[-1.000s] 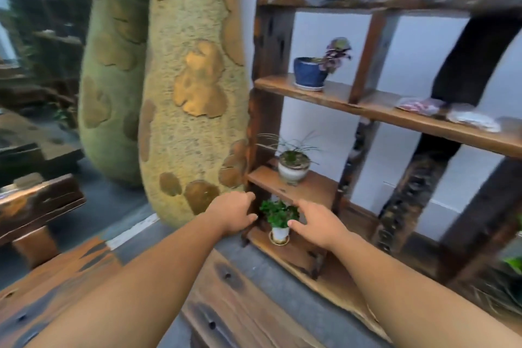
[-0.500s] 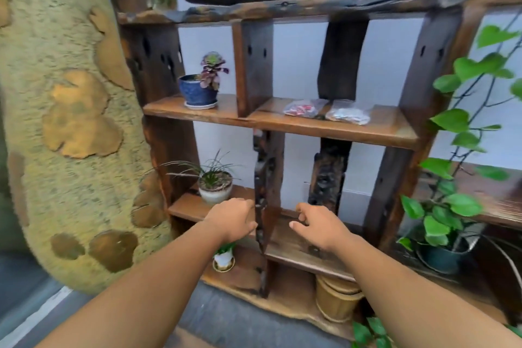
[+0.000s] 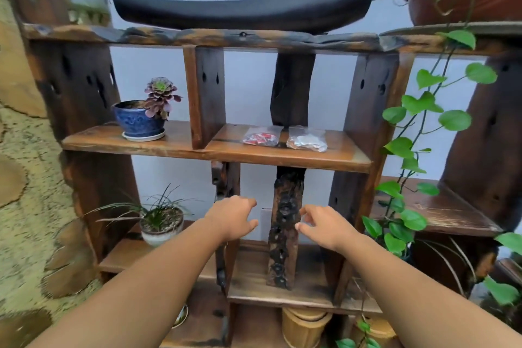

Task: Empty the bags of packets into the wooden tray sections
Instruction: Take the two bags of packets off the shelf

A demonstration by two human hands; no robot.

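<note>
A moment ago I was looking at the low left end of this wooden stand, with the bags far off to the side. Now I have turned, and the middle shelf (image 3: 220,154) is right in front of me. On its right half lie the two clear bags, flat and side by side. The bag of red packets (image 3: 261,138) is the left one and the bag of silver packets (image 3: 307,142) is the right one. At the left end of the shelf stands a blue pot (image 3: 138,121) with a purple plant, past a wooden wall, well apart from the bags. My left hand (image 3: 234,217) and my right hand (image 3: 324,226) are both below the shelf, out in the air, one on each side of the dark bumpy post (image 3: 285,234) under it. Both hands hold nothing; the fingers are loose and a little bent, not in a fist. They have not touched the bags yet. I think I am now in the right spot, with each hand almost under its own bag. I think the next thing is to reach up over the front edge of the shelf and pick the bags up. I cannot see the wooden tray from here, and the bags look full, so the job has hardly begun.
</note>
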